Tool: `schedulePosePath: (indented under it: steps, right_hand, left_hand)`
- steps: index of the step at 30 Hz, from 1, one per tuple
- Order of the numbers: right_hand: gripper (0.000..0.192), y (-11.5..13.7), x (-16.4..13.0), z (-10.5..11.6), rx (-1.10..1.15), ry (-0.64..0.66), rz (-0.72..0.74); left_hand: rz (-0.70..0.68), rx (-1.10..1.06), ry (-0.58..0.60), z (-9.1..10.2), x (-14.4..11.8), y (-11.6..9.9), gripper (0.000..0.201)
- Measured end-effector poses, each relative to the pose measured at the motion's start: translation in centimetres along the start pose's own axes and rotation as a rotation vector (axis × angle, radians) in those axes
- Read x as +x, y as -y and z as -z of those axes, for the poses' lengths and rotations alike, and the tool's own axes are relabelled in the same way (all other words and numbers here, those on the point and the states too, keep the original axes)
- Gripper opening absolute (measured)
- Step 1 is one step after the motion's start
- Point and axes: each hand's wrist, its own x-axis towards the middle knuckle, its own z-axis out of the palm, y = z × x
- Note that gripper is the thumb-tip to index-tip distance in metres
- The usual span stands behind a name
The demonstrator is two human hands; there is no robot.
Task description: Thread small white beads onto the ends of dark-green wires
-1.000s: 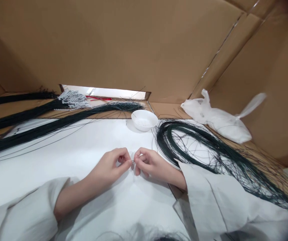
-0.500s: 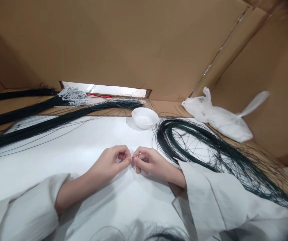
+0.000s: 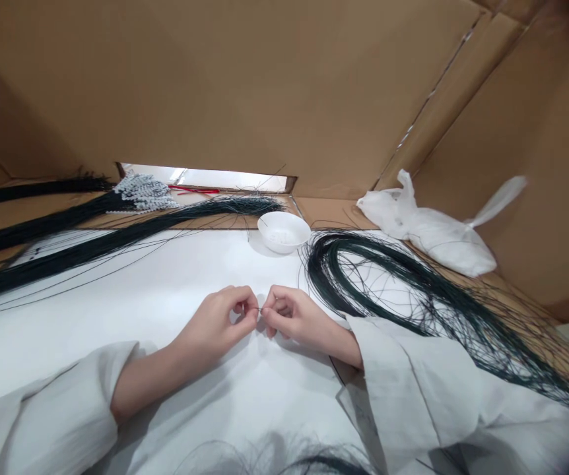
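Above the white tabletop (image 3: 156, 277), my left hand (image 3: 222, 320) and my right hand (image 3: 297, 320) meet fingertip to fingertip. Both are closed in a pinch on a thin dark strand (image 3: 259, 309), of which only a tiny length shows in the gap between them. The rest of it is hidden by the fingers or too fine to follow. A shallow white bowl (image 3: 284, 241) stands just beyond my hands, with small pale bits in it. To the right of the bowl lies a looped bundle of dark green strands (image 3: 378, 251), partly under my right sleeve.
At the left stretch long bundles of dark strands (image 3: 131, 237); one ends in a cluster of white beadlike pieces (image 3: 146, 191). Near it lies a red tool (image 3: 195, 190). A knotted white plastic bag (image 3: 443, 234) rests at the back right. Cardboard walls (image 3: 215, 86) enclose the table, with a slot low down.
My hands keep almost the same pose, the right fingers shifting slightly at the strand. The whole view has moved a little.
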Motion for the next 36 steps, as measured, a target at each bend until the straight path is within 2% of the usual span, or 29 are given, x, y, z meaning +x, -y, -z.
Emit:
schedulePosePath:
  steps: [9,21,24,26,28,30,32,34,36]
  right_hand:
    - [0.004,-0.4,0.2,-0.1,0.012,-0.02,0.026]
    - [0.003,-0.1,0.0,-0.1,-0.143,-0.042,0.051]
    - [0.003,-0.2,0.1,-0.1,-0.156,-0.054,0.057]
    - [0.004,-0.2,0.2,-0.1,-0.14,-0.074,0.055]
    - [0.004,-0.3,0.3,-0.1,-0.12,-0.088,0.052]
    - [0.004,-0.3,0.4,0.0,-0.115,-0.091,0.047]
    - [0.003,-0.2,0.4,0.1,-0.123,-0.093,0.037]
    - [0.004,-0.2,0.3,0.1,-0.134,-0.098,0.027]
    - [0.003,-0.1,0.3,0.0,-0.135,-0.099,0.024]
  left_hand:
    - [0.054,-0.007,-0.003,0.0,0.0,-0.2,0.008]
    - [0.011,0.029,0.007,0.0,0.1,-0.3,0.009]
    - [-0.027,0.105,0.018,0.6,0.1,-0.4,0.009]
    - [-0.062,0.191,-0.06,1.7,0.7,-0.6,0.009]
    - [-0.11,0.289,-0.174,3.1,2.2,-1.1,0.012]
    - [-0.183,0.377,-0.194,4.2,4.8,-1.7,0.015]
    - [-0.259,0.472,-0.079,4.8,8.2,-2.3,0.018]
    - [-0.208,0.564,0.137,4.8,12.0,-2.7,0.024]
    - [-0.189,0.575,0.258,4.3,15.5,-2.8,0.025]
